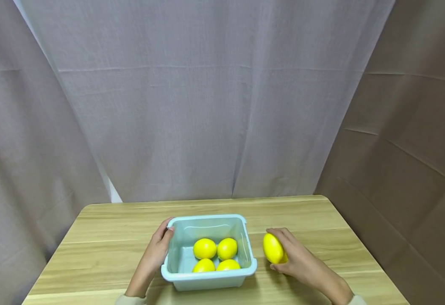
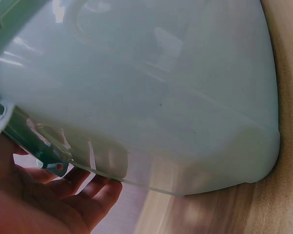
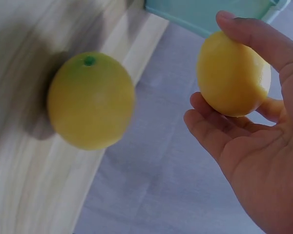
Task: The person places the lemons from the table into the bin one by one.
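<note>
A pale green plastic storage bin (image 1: 209, 276) stands on the table with several yellow lemons (image 1: 205, 248) inside. My left hand (image 1: 157, 249) holds the bin by its left side near the back corner; in the left wrist view its fingers (image 2: 95, 192) reach along the bin's outer wall. To the right of the bin, my right hand (image 1: 298, 258) grips another lemon (image 1: 272, 248) between thumb and fingers, raised off the table. Below that one a further lemon (image 3: 90, 102) rests on the tabletop, mostly hidden in the head view.
The light wood table (image 1: 123, 224) has rounded back corners. Grey curtains (image 1: 192, 127) hang behind it and on the left, and a darker brownish curtain (image 1: 409, 169) hangs along the right side.
</note>
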The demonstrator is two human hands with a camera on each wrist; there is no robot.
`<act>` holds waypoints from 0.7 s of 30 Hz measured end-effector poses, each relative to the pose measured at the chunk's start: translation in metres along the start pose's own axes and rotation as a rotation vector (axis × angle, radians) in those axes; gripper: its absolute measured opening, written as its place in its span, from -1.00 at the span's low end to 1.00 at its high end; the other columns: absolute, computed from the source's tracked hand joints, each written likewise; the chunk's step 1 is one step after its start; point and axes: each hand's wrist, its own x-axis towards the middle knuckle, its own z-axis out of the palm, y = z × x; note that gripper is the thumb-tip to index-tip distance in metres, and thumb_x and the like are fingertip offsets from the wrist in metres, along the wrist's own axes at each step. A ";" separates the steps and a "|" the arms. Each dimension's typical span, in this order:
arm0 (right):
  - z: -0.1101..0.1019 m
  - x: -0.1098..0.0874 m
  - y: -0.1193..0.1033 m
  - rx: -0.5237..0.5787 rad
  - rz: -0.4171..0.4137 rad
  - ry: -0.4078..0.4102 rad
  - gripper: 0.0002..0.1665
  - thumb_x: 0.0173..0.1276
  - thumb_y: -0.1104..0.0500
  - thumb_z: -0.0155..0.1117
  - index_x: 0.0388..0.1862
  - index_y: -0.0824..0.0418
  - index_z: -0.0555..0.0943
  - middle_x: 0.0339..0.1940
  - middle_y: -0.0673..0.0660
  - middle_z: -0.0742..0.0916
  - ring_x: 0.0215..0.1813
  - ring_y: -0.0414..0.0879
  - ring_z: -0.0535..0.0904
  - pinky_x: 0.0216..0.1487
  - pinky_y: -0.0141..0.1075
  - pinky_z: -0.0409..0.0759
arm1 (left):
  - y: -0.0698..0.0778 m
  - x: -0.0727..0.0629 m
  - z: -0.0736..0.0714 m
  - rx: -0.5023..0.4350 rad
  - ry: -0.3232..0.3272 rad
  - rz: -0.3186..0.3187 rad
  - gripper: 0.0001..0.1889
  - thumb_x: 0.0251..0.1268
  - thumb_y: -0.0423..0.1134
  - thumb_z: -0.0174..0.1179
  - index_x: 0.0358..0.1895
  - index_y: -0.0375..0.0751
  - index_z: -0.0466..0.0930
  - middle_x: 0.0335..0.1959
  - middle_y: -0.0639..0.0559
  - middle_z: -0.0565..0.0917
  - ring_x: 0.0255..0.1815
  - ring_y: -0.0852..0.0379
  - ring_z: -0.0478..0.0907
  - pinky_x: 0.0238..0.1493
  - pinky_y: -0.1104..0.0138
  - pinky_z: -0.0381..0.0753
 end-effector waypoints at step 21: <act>-0.013 0.006 -0.027 0.029 -0.079 0.089 0.10 -0.01 0.17 0.79 0.52 0.07 0.44 0.34 -0.04 0.60 0.27 -0.07 0.61 0.22 0.02 0.69 | 0.000 0.000 0.000 0.002 -0.001 -0.013 -0.52 0.77 -0.21 -0.15 0.58 -0.29 0.28 0.53 -0.34 0.40 0.61 -0.32 0.23 0.59 -0.25 0.14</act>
